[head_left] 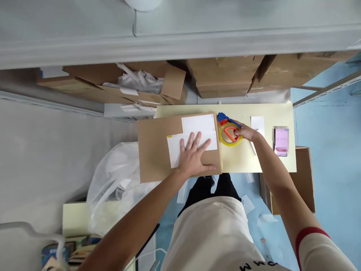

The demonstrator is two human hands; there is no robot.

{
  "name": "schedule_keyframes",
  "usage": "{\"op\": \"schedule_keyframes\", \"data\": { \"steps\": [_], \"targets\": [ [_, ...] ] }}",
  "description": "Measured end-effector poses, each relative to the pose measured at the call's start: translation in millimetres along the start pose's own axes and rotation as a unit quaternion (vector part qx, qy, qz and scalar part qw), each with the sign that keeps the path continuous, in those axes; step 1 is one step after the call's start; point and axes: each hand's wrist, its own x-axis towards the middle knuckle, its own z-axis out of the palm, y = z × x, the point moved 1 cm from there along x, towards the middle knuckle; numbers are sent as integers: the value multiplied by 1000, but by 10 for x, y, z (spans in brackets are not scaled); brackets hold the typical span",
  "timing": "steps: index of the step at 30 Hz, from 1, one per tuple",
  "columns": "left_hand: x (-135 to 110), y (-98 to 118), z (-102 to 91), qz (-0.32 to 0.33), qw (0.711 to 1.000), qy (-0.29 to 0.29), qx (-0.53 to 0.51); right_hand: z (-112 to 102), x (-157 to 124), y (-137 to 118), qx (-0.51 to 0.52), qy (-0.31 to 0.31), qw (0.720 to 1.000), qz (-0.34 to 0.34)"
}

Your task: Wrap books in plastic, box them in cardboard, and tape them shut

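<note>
A closed brown cardboard box (pixel 158 150) lies on a pale yellow table (pixel 254 158), with white labels (pixel 197 126) stuck on its top. My left hand (pixel 194 156) rests flat on the box, fingers spread over the labels. Just right of the box sits a tape dispenser (pixel 229 133) with a yellow roll, an orange handle and a blue part. My right hand (pixel 245 131) is closed on the dispenser's handle.
A white paper slip (pixel 258 124) and a pink item (pixel 281 141) lie on the table's right part. Open cardboard boxes (pixel 126 84) stand behind the table. A clear plastic bag (pixel 113 180) bulges at the left. Another brown box (pixel 306 177) sits under the table's right edge, on a blue floor.
</note>
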Motion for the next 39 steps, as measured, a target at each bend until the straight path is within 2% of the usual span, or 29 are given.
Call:
{"op": "schedule_keyframes", "data": {
  "steps": [5,8,11,16,19,21,22,23,25,26,27,29,31,32,34,35,37,39],
  "targets": [
    [17,5,8,10,1000,-10,19,-4,-114,192,17,41,999,-25],
    [31,38,-5,14,1000,-7,27,16,-332,328,2,64,997,-34],
    [36,65,-9,20,999,-2,30,144,-713,607,-23,77,996,-27],
    [36,55,39,36,999,15,34,587,-1588,1308,-32,42,999,-5],
    [36,48,72,47,998,18,31,821,-1978,1532,-119,21,992,33],
    [36,54,81,53,998,19,26,966,-2060,1512,-235,20,971,39],
    [39,57,83,54,998,22,23,1048,-2050,1463,-314,20,948,38],
    [45,59,85,54,998,27,18,1139,-2019,1401,-401,19,915,36],
    [67,51,90,58,998,37,2,1334,-1952,1274,-566,-8,824,34],
    [80,38,94,64,997,46,-10,1418,-1945,1220,-611,-19,791,32],
    [90,18,98,74,995,56,-26,1481,-1968,1174,-631,-21,775,26],
    [76,-36,104,99,988,84,-84,1516,-2115,1095,-619,26,785,8],
    [-26,-83,101,118,966,137,-183,1446,-2351,1019,-567,91,818,-38],
    [-124,-91,98,120,946,176,-245,1394,-2474,981,-536,118,833,-72],
    [-416,-45,103,112,883,271,-366,1310,-2672,908,-474,161,853,-149],
    [-598,11,117,89,847,318,-417,1296,-2734,876,-447,186,854,-188],
    [-976,197,175,21,794,352,-495,1349,-2776,829,-411,242,837,-268],
    [-1292,456,239,-11,770,293,-566,1497,-2738,797,-394,299,795,-350]
  ]
}}
